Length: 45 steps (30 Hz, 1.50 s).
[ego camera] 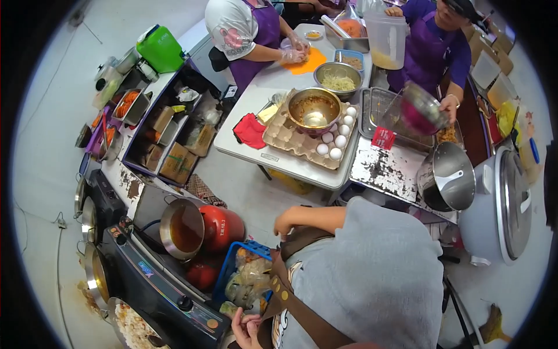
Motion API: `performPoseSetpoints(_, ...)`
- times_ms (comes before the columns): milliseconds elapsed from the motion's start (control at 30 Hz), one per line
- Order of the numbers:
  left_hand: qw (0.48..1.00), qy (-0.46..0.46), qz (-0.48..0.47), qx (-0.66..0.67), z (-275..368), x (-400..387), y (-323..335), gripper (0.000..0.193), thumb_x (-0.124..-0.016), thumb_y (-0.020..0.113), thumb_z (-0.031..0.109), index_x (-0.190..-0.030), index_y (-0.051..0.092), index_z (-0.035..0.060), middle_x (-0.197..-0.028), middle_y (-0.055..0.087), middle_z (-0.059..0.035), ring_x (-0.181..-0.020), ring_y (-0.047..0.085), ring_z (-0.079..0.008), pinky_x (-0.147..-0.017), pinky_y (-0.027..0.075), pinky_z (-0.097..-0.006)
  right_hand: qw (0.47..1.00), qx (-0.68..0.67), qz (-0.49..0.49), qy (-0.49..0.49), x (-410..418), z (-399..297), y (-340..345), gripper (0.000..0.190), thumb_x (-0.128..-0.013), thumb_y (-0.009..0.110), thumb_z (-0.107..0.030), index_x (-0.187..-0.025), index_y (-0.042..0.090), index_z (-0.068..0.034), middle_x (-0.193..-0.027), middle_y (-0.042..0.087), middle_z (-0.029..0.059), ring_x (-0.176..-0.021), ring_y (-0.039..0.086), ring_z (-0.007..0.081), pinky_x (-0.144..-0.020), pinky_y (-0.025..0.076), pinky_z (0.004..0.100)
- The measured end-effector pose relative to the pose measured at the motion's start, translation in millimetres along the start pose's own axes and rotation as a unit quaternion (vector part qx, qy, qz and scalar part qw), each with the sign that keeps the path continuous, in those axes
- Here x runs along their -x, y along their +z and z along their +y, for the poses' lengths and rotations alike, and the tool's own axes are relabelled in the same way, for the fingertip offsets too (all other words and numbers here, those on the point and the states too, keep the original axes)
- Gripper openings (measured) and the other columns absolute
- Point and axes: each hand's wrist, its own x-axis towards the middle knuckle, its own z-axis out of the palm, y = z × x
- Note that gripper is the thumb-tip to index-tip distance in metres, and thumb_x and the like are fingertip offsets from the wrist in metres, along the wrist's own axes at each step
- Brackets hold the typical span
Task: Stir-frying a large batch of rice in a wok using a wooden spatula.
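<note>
My left hand [246,328] is at the bottom edge, fingers loosely bent and apart, with nothing seen in it. It is close to a blue plastic crate [223,272] of bagged vegetables [249,279] and a black gas stove [161,283]. My right hand [284,222] hangs at my side by my brown apron [305,242]; its palm and fingertips are hidden. On the stove's far side sits a wok of fried rice [133,323], a dark utensil in it. A metal pan of brown liquid [186,231] stands on the near side, beside a red gas cylinder [224,229].
A white table [239,135] bears an egg tray [279,135], a metal bowl [314,107] and a red cloth [250,131]. Two co-workers in purple aprons [268,26] work around it. A large rice cooker [481,218] and a steel pot [449,179] stand right.
</note>
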Motion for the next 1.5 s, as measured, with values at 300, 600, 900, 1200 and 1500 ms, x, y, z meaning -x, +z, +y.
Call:
performPoseSetpoints(300,1.0,0.006,0.008,-0.025,13,3,14,0.045,-0.092,0.051,0.024,-0.126,0.039,-0.0015,-0.085,0.06,-0.0107,-0.078,0.056,-0.0127,-0.078,0.042,-0.0242,0.747,-0.454,0.17,-0.455,99,-90,-143,0.04,-0.084,0.054,-0.039,-0.107,0.057,-0.006,-0.092,0.064,0.0171,-0.084,0.062,0.0286,-0.073,0.049,0.0393)
performPoseSetpoints(600,0.994,-0.042,0.096,-0.017,75,41,32,0.034,-0.092,0.049,0.017,-0.123,0.048,0.0007,-0.089,0.059,-0.0078,-0.081,0.053,-0.0153,-0.076,0.042,-0.0271,0.859,0.012,0.099,-0.502,112,-159,-107,0.033,-0.085,0.055,-0.034,-0.094,0.062,-0.003,-0.085,0.064,0.0155,-0.08,0.06,0.0323,-0.069,0.047,0.041)
performPoseSetpoints(900,0.979,-0.026,0.194,-0.061,61,67,27,0.037,-0.09,0.049,0.013,-0.121,0.044,-0.0072,-0.086,0.058,-0.0087,-0.077,0.052,-0.0153,-0.073,0.042,-0.0257,0.529,0.048,0.229,-0.816,170,-292,-113,0.018,-0.083,0.056,-0.026,-0.091,0.063,-0.011,-0.08,0.061,0.0064,-0.079,0.057,0.0273,-0.065,0.046,0.0374)
performPoseSetpoints(1200,0.95,-0.039,0.308,-0.038,47,96,32,0.036,-0.081,0.057,0.005,-0.116,0.052,-0.001,-0.082,0.062,-0.0112,-0.074,0.06,-0.0157,-0.071,0.047,-0.0271,0.396,0.31,0.356,-0.788,152,-338,-141,0.041,-0.075,0.052,-0.019,-0.114,0.049,-0.006,-0.125,0.046,0.0163,-0.125,0.037,0.033,-0.107,0.025,0.0491)
performPoseSetpoints(1500,0.908,-0.1,0.402,-0.062,77,124,45,0.036,-0.079,0.061,0.005,-0.115,0.055,0.0031,-0.082,0.062,-0.0091,-0.075,0.06,-0.0177,-0.071,0.047,-0.0273,0.157,0.606,0.567,-0.536,146,-383,-195,0.037,-0.078,0.047,-0.014,-0.115,0.05,-0.007,-0.116,0.051,0.0049,-0.122,0.042,0.0188,-0.113,0.018,0.0463)
